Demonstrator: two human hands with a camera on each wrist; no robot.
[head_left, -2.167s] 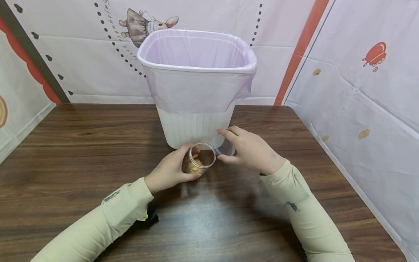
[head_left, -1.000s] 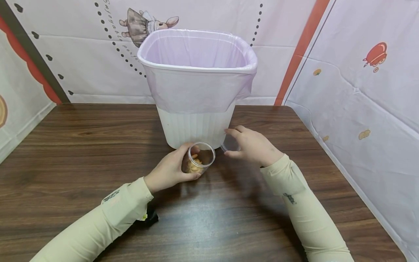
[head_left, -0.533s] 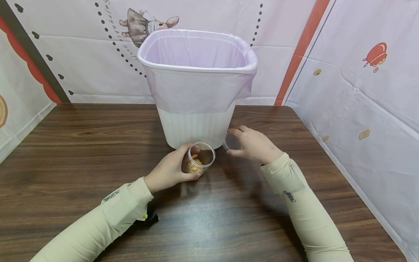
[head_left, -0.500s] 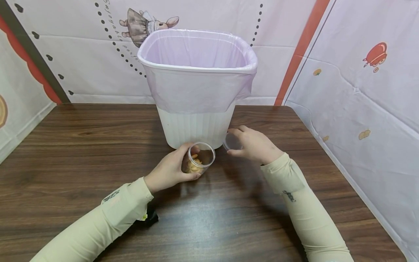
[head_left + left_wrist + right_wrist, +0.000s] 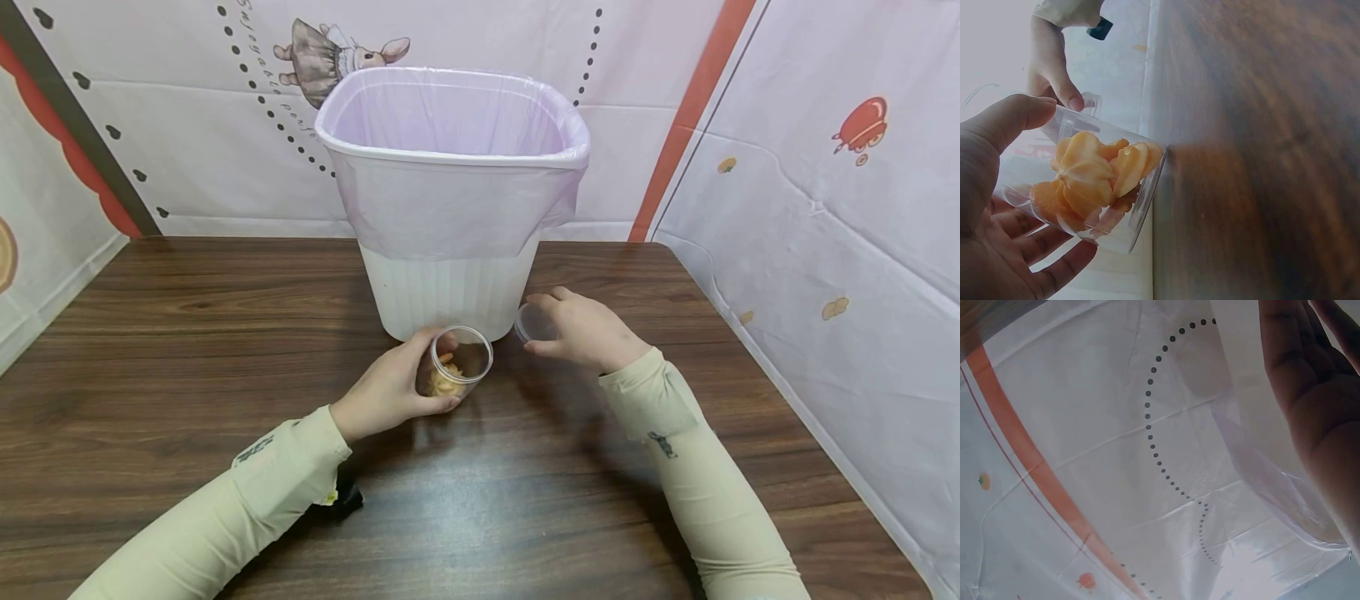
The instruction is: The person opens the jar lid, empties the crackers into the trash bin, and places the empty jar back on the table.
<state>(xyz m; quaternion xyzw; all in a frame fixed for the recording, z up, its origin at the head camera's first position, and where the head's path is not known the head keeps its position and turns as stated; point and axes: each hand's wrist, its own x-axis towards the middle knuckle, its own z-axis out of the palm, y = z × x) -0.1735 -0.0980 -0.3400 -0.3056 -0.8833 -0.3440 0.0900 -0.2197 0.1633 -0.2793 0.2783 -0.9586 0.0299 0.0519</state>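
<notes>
My left hand point(image 5: 386, 387) grips a clear plastic jar point(image 5: 474, 358), its thumb and fingers around the wall. The jar has no lid on it and leans slightly, low over the table before the bin. Several ridged yellow cookies point(image 5: 1088, 169) lie inside, seen closely in the left wrist view. Just to the right of the jar, my right hand point(image 5: 588, 333) holds a round clear lid point(image 5: 531, 323) by its edge between thumb and fingers, apart from the jar. In the right wrist view only part of the right hand point(image 5: 1316, 394) shows; the lid cannot be seen there.
A white trash bin point(image 5: 442, 292) with a light purple liner bag point(image 5: 457, 204) stands behind the jar. The brown wood-grain table point(image 5: 187, 333) extends around it, with printed cloth walls point(image 5: 795, 200) along its back and sides. A small black object point(image 5: 347, 500) shows beneath the left sleeve.
My right hand and the lid have moved right, away from the jar's mouth, slowing in the last half second. The left hand and jar have hardly moved.
</notes>
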